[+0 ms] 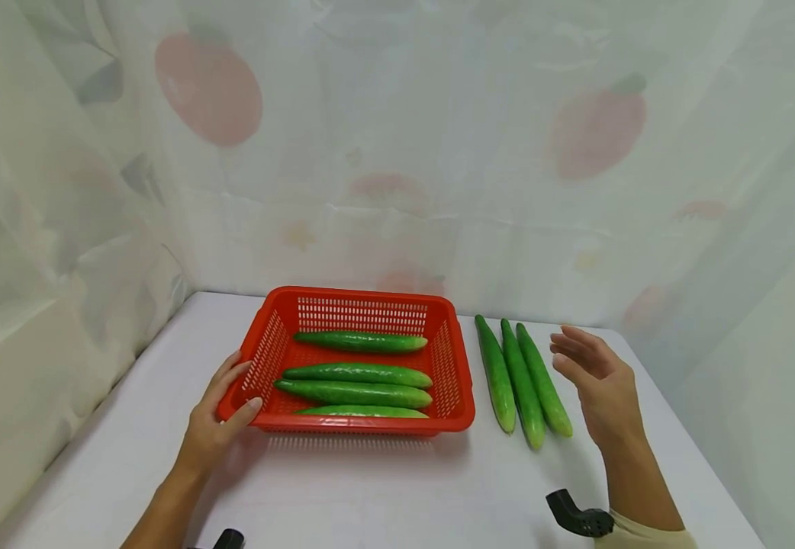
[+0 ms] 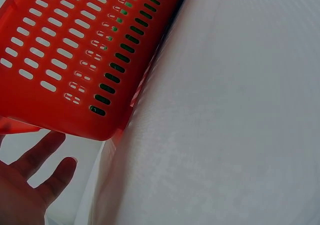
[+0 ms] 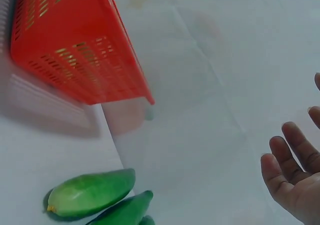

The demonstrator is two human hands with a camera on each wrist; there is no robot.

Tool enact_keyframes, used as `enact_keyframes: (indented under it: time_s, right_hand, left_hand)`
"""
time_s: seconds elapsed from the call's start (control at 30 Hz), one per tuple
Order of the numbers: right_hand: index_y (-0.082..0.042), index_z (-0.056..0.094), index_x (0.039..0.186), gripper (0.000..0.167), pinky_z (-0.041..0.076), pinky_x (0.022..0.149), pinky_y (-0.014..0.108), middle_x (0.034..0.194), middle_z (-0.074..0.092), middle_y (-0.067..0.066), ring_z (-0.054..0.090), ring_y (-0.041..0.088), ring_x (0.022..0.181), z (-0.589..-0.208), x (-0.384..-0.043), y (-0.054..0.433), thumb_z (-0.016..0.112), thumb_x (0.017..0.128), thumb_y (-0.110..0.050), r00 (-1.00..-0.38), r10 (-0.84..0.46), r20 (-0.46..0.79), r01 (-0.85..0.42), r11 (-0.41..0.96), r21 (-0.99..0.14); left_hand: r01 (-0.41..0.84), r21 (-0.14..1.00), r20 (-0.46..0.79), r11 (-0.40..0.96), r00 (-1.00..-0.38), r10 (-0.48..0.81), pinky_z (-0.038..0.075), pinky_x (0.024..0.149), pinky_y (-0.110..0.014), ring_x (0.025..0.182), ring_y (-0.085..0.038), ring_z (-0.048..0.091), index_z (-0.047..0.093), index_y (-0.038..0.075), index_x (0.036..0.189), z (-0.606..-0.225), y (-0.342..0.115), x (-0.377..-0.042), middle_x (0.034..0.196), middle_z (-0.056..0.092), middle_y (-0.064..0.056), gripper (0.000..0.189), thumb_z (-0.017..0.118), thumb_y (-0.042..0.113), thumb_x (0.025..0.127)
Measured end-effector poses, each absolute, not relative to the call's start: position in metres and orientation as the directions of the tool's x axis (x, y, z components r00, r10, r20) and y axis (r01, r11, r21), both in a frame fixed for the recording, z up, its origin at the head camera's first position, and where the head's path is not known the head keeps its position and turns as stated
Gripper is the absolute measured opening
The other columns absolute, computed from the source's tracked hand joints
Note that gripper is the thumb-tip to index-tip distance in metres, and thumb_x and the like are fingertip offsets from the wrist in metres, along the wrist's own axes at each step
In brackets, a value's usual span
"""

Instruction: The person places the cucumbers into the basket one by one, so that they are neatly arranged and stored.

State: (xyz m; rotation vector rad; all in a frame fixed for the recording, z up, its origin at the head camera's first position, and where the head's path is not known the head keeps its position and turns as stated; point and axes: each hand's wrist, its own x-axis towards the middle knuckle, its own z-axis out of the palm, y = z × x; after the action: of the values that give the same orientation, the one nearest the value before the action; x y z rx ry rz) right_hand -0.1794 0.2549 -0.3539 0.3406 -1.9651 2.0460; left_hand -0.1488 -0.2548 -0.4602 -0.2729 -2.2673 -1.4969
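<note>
A red plastic basket point(image 1: 370, 422) with slotted walls holds several green cucumbers point(image 1: 352, 393) lying crosswise. My left hand point(image 1: 214, 427) grips its front left corner, thumb over the rim and fingers along the left side. In the left wrist view, fingertips point(image 2: 56, 141) meet the rim beside the slotted wall. Three more cucumbers point(image 1: 523, 385) lie side by side on the table, right of the basket. My right hand point(image 1: 597, 381) is raised just right of them, fingers apart from the thumb and holding nothing. The right wrist view shows that hand point(image 3: 295, 170) with its fingers loosely bent.
The white table point(image 1: 370, 496) is backed by a pale curtain point(image 1: 397, 152) printed with fruit. Another hanging sheet point(image 1: 47, 267) borders the left side, and a pale wall point(image 1: 768, 343) stands at the right.
</note>
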Motion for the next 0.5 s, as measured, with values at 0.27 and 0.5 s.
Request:
enact_keyframes:
  time_s: [0.27,0.5]
  right_hand:
    - [0.004,0.052,0.133,0.042,0.044,0.092,0.021,0.120,0.059,0.013,0.054,0.024,0.114,-0.370,-0.178,0.268,0.061,0.091,0.005,-0.926,0.140,0.350,-0.358,-0.035,-0.933]
    - [-0.001,0.052,0.135,0.043,0.044,0.090,0.018,0.123,0.055,0.013,0.052,0.020,0.115,-0.389,-0.181,0.276,0.063,0.093,-0.004,-0.935,0.222,0.278,-0.292,-0.030,-0.956]
  left_hand:
    - [0.383,0.830,0.442,0.406,-0.895,-0.057,0.036,0.092,-0.011,0.132,-0.009,0.033,0.047,0.007,0.141,-0.459,-0.254,-0.149,0.154,0.027,-0.002,0.053,0.063,0.007,0.091]
    - [0.377,0.828,0.439,0.414,-0.896,-0.063,0.037,0.091,-0.010,0.131,-0.009,0.034,0.047,0.008,0.141,-0.459,-0.253,-0.148,0.154,0.028,-0.001,0.053,0.063,0.006,0.090]
